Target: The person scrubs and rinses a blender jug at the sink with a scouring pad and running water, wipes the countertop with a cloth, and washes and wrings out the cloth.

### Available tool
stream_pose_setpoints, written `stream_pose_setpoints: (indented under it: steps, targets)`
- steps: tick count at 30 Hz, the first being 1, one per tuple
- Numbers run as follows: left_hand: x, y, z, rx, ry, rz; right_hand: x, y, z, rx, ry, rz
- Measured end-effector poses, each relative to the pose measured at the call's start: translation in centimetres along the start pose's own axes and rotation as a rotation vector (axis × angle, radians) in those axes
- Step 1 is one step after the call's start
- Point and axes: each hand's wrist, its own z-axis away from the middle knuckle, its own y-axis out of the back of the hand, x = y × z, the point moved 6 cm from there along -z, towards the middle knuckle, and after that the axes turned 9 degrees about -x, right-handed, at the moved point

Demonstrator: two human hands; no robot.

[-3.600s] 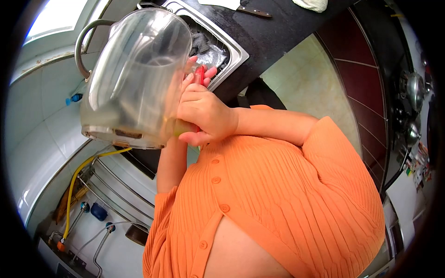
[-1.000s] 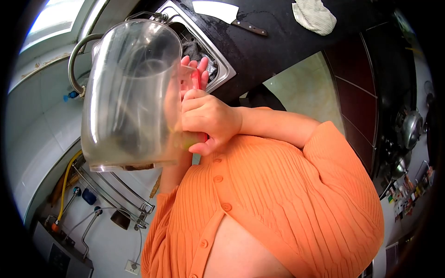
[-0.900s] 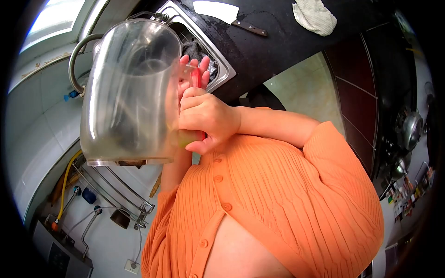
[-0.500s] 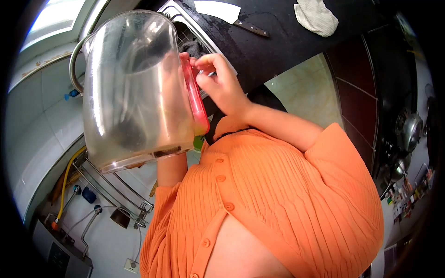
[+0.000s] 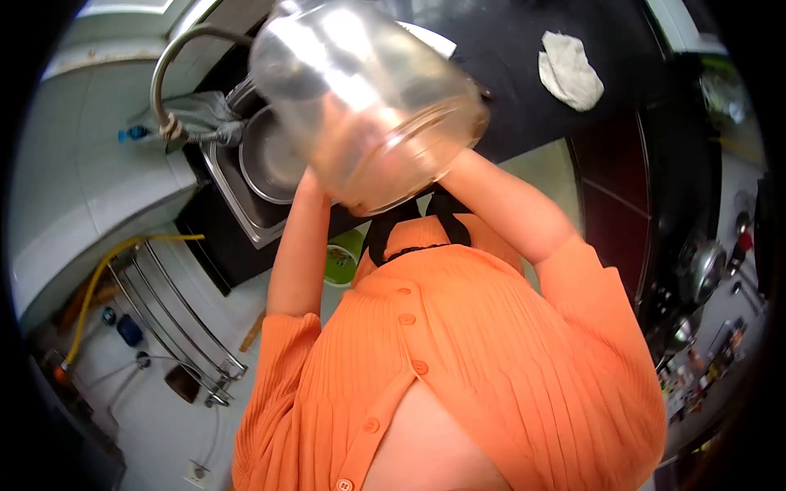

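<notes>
A large clear jug (image 5: pixel 368 98) is held up over the sink side of the counter, tilted, with its flat base toward the lower right. My left hand (image 5: pixel 332 127) is behind it, closed on it, its fingers blurred through the clear wall. My right hand (image 5: pixel 401 151) also reaches behind the jug near the base; its fingers are hidden and smeared by motion. The jug's red handle does not show. Left of the jug, a round metal bowl (image 5: pixel 270 159) sits in the steel sink (image 5: pixel 255 233).
A pale cloth (image 5: pixel 571 72) lies on the dark counter (image 5: pixel 524 114). Part of a cleaver blade (image 5: pixel 430 38) shows behind the jug. The curved faucet (image 5: pixel 160 74) stands at the left, and a green container (image 5: pixel 340 263) is below the counter edge.
The jug has moved right and up and has turned, so its base faces the lower right. My right hand has gone behind it. The view has shifted, bringing the metal bowl into sight.
</notes>
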Motion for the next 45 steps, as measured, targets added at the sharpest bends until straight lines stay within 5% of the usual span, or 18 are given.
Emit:
stream_pose_setpoints:
  steps: [6,8,13,20,26,28,30,36,45]
  targets:
    - [-1.1,2.2,1.9,-0.088,0.032,-0.119,1.2,-1.3,-0.6,0.061,-0.200,-0.038]
    - [-0.9,2.8,2.4,-0.144,-0.152,0.234,1.6,-1.9,-1.0,0.097,-0.255,-0.030]
    - [-0.3,5.5,4.3,-0.156,-0.321,-0.141,3.2,-4.7,-2.4,0.007,-0.354,-0.140]
    - [-0.3,8.1,6.4,-0.139,-0.282,-0.249,5.8,-6.3,-3.8,-0.026,-0.284,-0.400]
    - [-1.0,8.1,7.4,-0.202,-0.197,-0.150,6.0,-7.8,-3.9,0.086,-0.371,0.005]
    - [-1.2,8.4,7.2,-0.186,-0.174,-0.171,7.2,-6.5,-4.2,0.030,-0.347,-0.129]
    - [-0.5,8.8,6.9,-0.127,-0.335,-0.299,7.8,-6.2,-4.2,-0.023,-0.320,-0.263]
    - [-0.6,8.7,6.5,-0.141,-0.422,-0.489,8.0,-5.8,-2.5,0.137,-0.318,-0.187]
    - [0.6,8.0,5.6,-0.198,-0.464,-0.501,7.5,-6.7,0.3,0.027,-0.264,-0.257]
